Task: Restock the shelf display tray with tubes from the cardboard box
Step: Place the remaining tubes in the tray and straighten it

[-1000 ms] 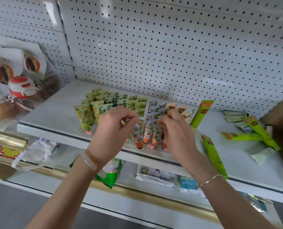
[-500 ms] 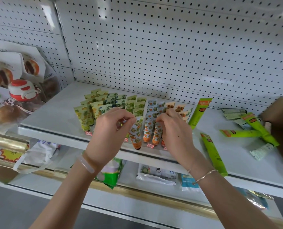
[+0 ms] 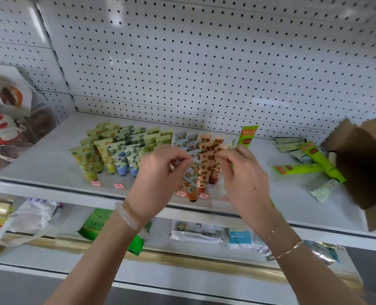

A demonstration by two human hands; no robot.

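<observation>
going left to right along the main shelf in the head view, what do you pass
red and white container → yellow-green tubes → blue floral tubes → left hand → right hand → loose bright green tubes → cardboard box

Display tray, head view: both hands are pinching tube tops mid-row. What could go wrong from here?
1. The orange-print tube under the left hand hangs at the shelf edge; it might drop.
2. The right hand is working among tightly packed tubes; a nudge might topple neighbours.
</observation>
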